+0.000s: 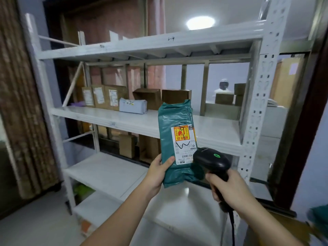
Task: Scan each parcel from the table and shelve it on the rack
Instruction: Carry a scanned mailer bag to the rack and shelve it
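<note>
Left hand (160, 170) grips the green poly-mailer parcel (175, 139) near its bottom, upright in front of the white rack (255, 103). Right hand (229, 188) is wrapped round the handle of the black barcode scanner (211, 160), whose head sits right at the shipping label (183, 144). Risk here: the scanner crowds the barcode at the label's lower edge, so the read may miss. That low grip could let the soft bag flop or slip.

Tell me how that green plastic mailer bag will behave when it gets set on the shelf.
The green plastic mailer bag stands upright though the left hand grips only its bottom, so the contents are probably fairly stiff. One hand carries it, so likely light. Its glossy, wrinkled film may slide; standing on end it could tip.
</note>
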